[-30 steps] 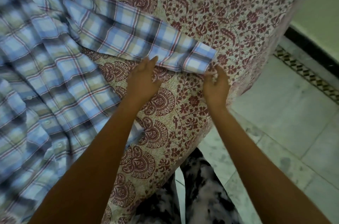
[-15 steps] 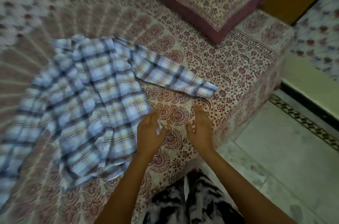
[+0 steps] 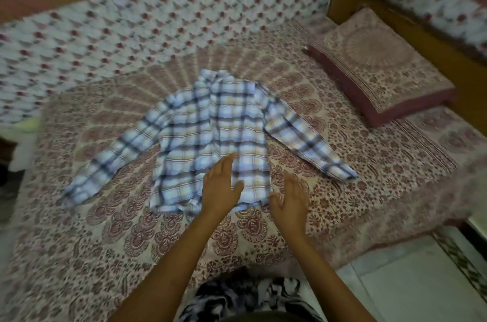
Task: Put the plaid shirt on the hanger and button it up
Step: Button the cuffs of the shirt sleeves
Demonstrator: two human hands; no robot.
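Observation:
A blue and white plaid shirt (image 3: 210, 132) lies spread flat on the bed, sleeves out to both sides, collar at the far end. My left hand (image 3: 221, 187) hovers over the shirt's lower hem with fingers apart, holding nothing. My right hand (image 3: 290, 203) is just off the shirt's lower right corner, over the bedsheet, fingers spread and empty. No hanger is in view. The picture is blurred by motion.
The bed (image 3: 131, 229) has a red-patterned sheet. A matching pillow (image 3: 379, 68) lies at the far right by a wooden headboard (image 3: 421, 39). A flower-print cloth (image 3: 131, 31) covers the wall behind. Tiled floor (image 3: 411, 282) shows at the lower right.
My hands let go of the right sleeve cuff and drew back toward the shirt's hem. The view pulled back and up, and the whole shirt and bed now show.

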